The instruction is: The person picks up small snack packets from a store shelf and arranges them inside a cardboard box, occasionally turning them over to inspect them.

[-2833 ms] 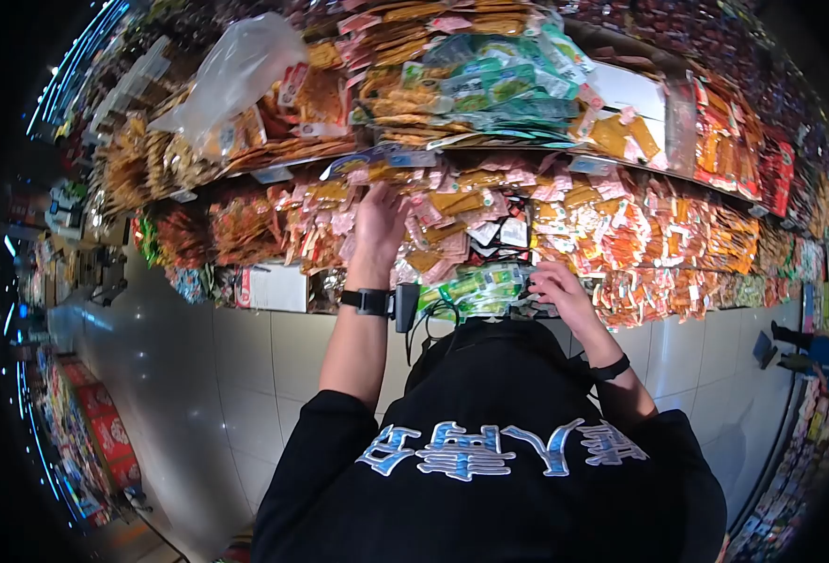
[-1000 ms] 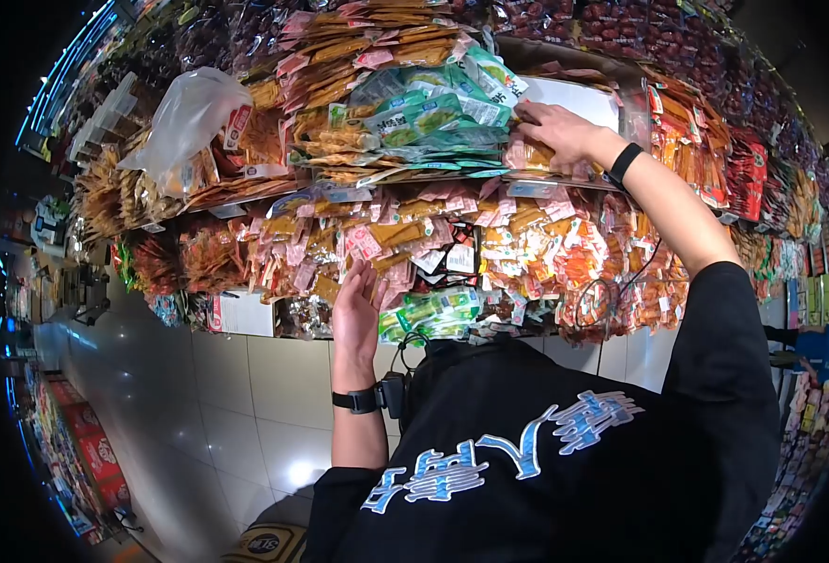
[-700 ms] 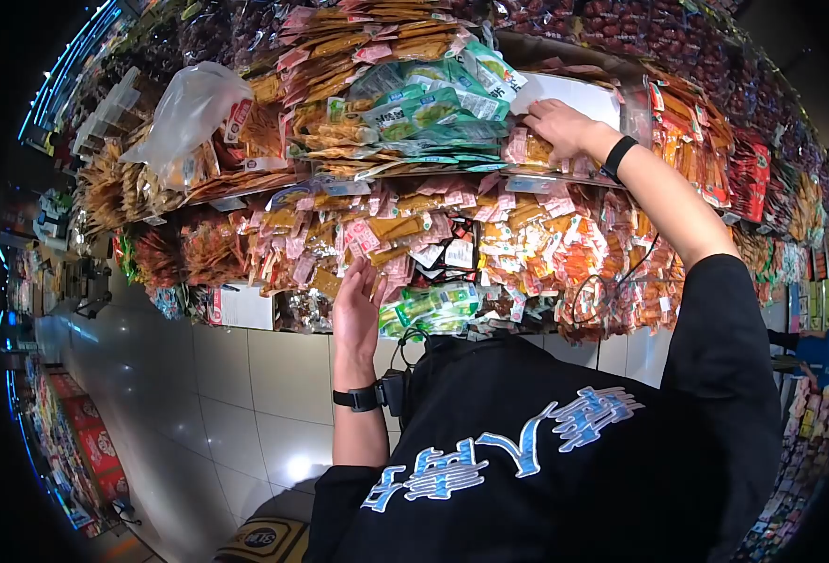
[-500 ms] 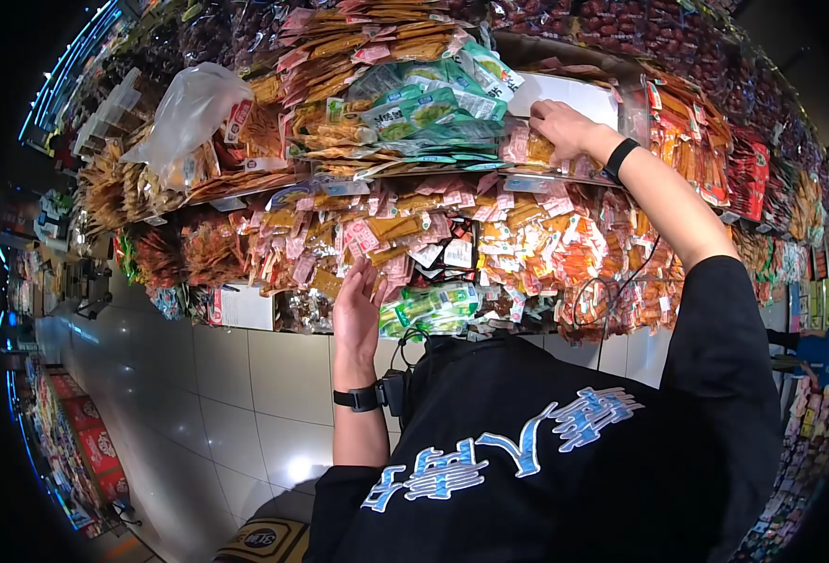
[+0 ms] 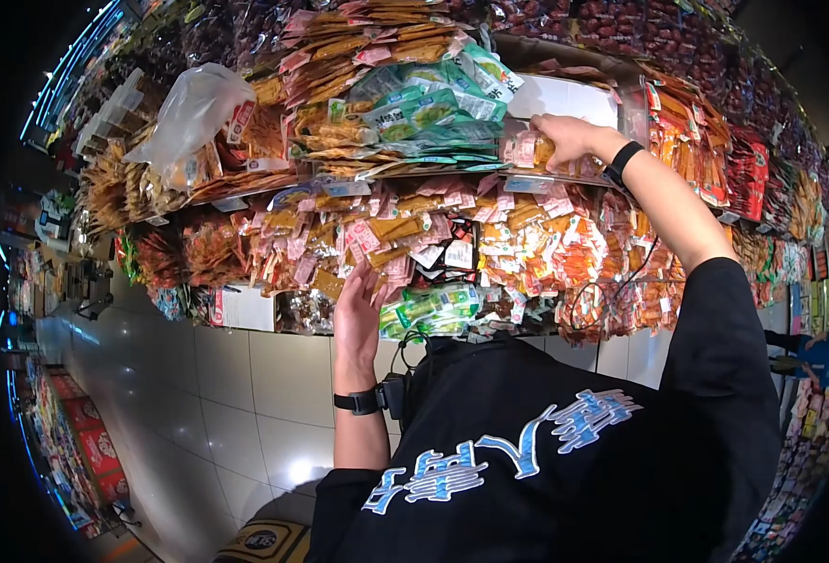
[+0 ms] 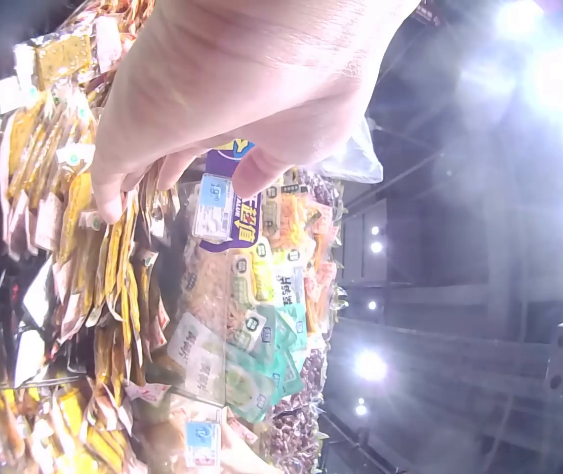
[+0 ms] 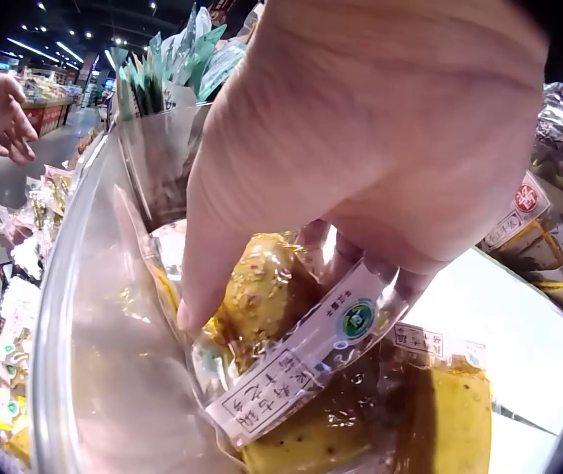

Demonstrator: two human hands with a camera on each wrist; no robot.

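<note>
In the head view my right hand (image 5: 579,141) reaches into the upper shelf's compartment. The right wrist view has its thumb and fingers pinching a clear packet of yellow-brown food (image 7: 262,286) with a white printed strip, behind a clear plastic wall (image 7: 89,267). More yellow packets (image 7: 444,420) lie below and beside it. My left hand (image 5: 356,314) hovers at the front of the lower shelf, fingers loosely bent and holding nothing, near pink-labelled packets (image 5: 363,236). In the left wrist view, yellow packets (image 6: 119,267) stand in rows beyond that hand's fingers.
Green packets (image 5: 424,113) fill the compartment left of my right hand, with a white panel (image 5: 565,101) behind it. A translucent bag (image 5: 194,113) sits at upper left. A dark cable (image 5: 635,267) crosses the lower packets. Another person (image 5: 818,357) is at far right.
From the earliest frame, my right hand has risen from the lower front to the upper compartment; my left hand has drawn back. Lately the right thumb and fingers have shifted around a packet.
</note>
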